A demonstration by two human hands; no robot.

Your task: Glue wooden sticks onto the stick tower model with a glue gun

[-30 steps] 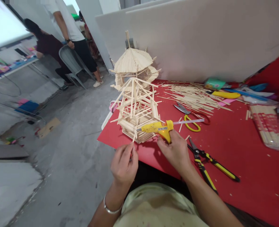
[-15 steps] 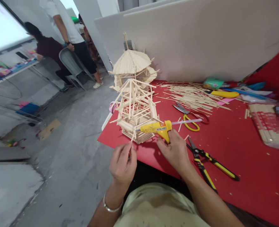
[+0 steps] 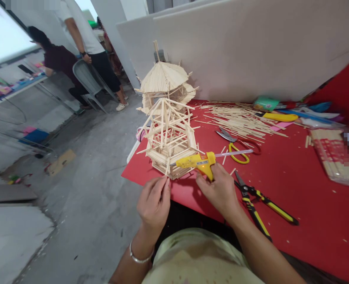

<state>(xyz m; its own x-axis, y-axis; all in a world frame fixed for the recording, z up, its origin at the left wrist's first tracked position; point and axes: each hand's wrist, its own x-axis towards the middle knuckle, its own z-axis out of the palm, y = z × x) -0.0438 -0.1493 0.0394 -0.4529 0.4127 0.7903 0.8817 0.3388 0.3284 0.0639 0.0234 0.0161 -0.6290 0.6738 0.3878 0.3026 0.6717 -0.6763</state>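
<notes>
My left hand pinches a short wooden stick that points up toward the near side of a stick-built model. In my right hand is a yellow hot glue gun, its fingers wrapped round the handle. A clear glue stick juts from the gun's back end. The gun's nozzle is close to the stick in my left hand; whether they touch I cannot tell. Behind the open-framed part of the model rises a pagoda-like roof covered in sticks.
On the red table lie scissors, pliers-like cutters, a pile of loose sticks, a yellow utility knife and a bagged stick pack. A pale board stands behind. Two people are near a grey chair.
Almost nothing differs. The stick in my left hand has shifted very slightly, and the view has moved a little. Both hands keep their hold.
</notes>
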